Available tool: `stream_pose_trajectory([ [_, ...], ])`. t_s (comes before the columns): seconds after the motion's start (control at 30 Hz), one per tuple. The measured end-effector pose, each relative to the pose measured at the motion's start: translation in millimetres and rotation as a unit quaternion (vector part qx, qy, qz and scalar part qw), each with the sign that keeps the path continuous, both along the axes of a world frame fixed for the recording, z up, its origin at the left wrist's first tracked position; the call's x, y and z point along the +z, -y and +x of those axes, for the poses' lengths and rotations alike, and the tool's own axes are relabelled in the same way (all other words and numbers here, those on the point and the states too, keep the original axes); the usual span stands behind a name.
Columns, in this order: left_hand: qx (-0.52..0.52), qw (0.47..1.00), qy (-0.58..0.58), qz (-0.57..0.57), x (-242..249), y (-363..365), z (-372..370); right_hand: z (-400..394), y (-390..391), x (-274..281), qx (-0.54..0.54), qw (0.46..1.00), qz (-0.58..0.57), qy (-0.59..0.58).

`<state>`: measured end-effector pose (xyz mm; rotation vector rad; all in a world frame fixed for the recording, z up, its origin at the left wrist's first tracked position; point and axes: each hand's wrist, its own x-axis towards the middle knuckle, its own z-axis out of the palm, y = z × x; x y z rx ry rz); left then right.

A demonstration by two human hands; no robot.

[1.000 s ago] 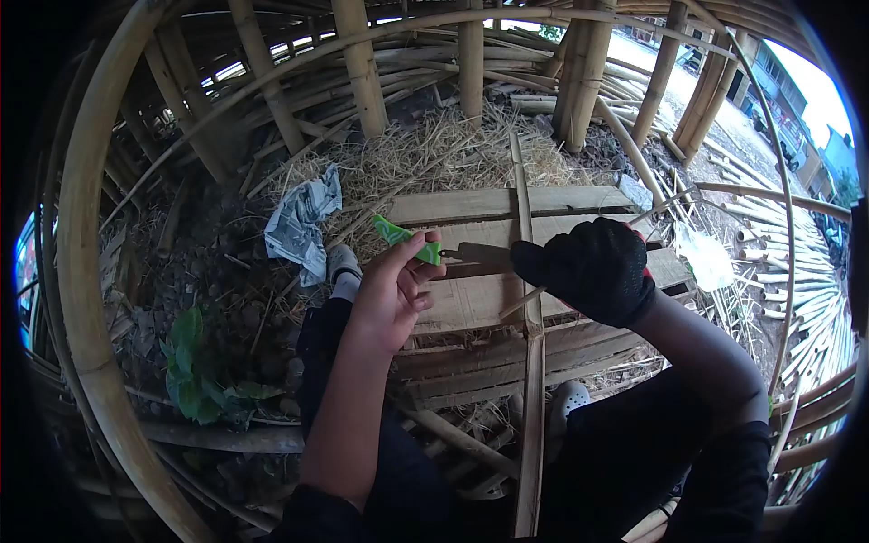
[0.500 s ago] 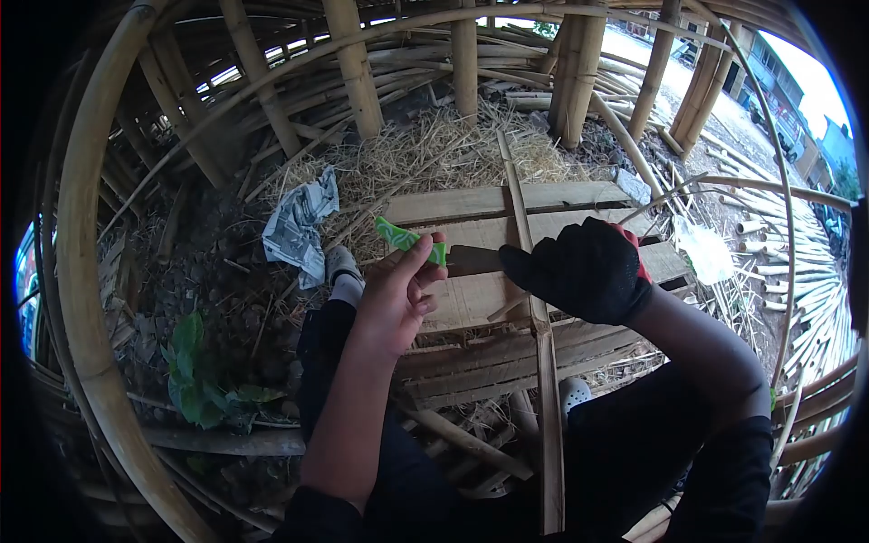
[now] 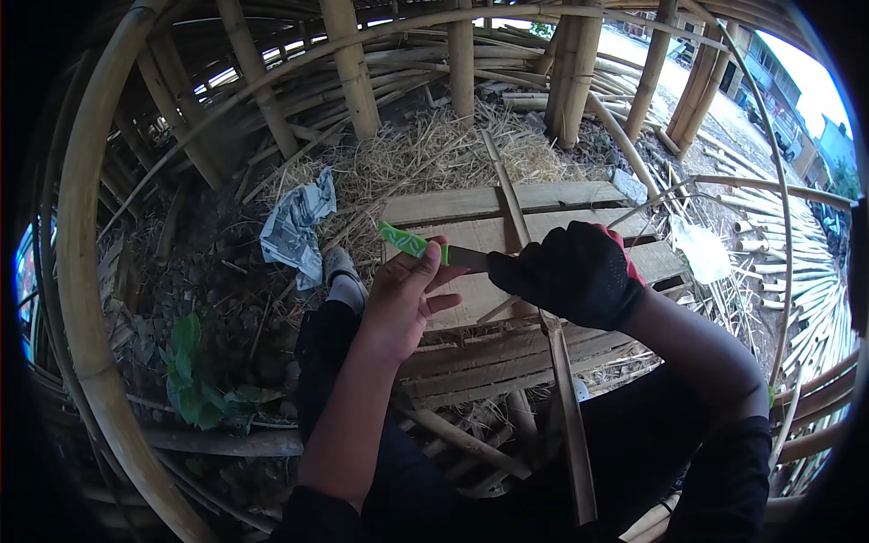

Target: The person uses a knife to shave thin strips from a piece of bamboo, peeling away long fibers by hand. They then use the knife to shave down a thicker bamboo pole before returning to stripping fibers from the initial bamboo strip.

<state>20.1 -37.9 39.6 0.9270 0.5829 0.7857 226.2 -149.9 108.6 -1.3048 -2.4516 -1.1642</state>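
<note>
My bare left hand (image 3: 409,290) grips the green patterned handle of a knife (image 3: 405,241), with thumb and index finger pinching it and other fingers partly extended. The blade points right, and its far end meets my right hand (image 3: 575,274), which wears a black glove with a red part. That gloved hand is closed around or against the blade end; its fingertips are partly hidden. A long split bamboo strip (image 3: 568,398) runs under the gloved hand, across a slatted wooden platform (image 3: 444,206), and down over my lap.
Crumpled newspaper (image 3: 299,226) lies on the ground at left, beside my shoe (image 3: 340,267). Bamboo posts (image 3: 351,72) stand ahead, with straw (image 3: 425,154) at their feet. A curved bamboo pole (image 3: 83,271) rises at left. Cut bamboo pieces (image 3: 778,262) lie at right.
The bamboo strip has tilted, its top shifting left and its lower end right. My gloved hand has moved slightly left along the blade, and some left fingers have spread.
</note>
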Motion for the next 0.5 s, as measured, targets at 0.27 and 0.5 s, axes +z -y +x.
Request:
stream_pose_trajectory([
  [0.27, 0.057, 0.993, 0.104, 0.012, -16, -17, 0, 13, -5, 9, 0.001, 0.978, -0.035, -0.204],
  [0.5, 0.012, 0.998, 0.054, 0.039, -10, 0, 6, -4, -4, 5, -0.076, 0.978, -0.022, -0.195],
])
